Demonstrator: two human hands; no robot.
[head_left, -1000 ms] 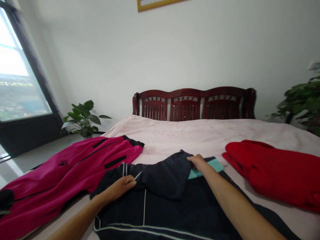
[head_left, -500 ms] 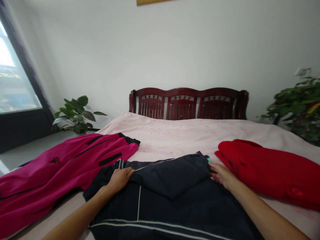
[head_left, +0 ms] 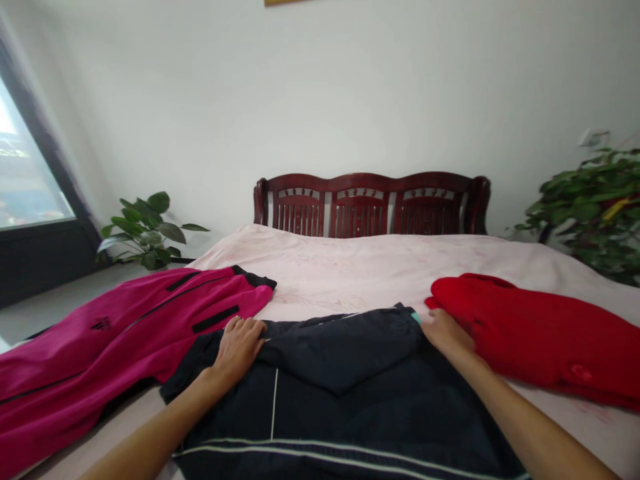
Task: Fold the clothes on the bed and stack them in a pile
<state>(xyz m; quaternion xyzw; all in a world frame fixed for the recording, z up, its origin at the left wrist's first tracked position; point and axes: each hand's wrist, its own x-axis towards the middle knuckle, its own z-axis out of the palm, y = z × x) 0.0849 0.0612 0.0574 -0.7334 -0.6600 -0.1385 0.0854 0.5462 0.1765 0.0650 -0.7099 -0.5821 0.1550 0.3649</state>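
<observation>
A dark navy garment (head_left: pixel 340 407) with thin white piping lies partly folded on the bed in front of me; its kind is not plain from here. Its near part runs out of the bottom of the view. At its far left edge, my left hand (head_left: pixel 241 341) is closed on the cloth, with the fingers curled over the fold. My right hand (head_left: pixel 446 331) pinches the far right corner, where a small mint-green patch shows. The fingertips of that hand are mostly hidden.
Left of the navy garment lies a magenta jacket (head_left: pixel 125 333) with black trim. To the right lies a folded red garment (head_left: pixel 540 340). Both rest on a pink bedsheet (head_left: pixel 330 273). A dark wooden headboard (head_left: pixel 360 207) and leafy plants (head_left: pixel 145 230) stand beyond.
My right hand has closed from loosely spread fingers to a pinch at the garment's corner. My left hand has shifted slightly, its fingers now over the far edge. The view has turned slightly right.
</observation>
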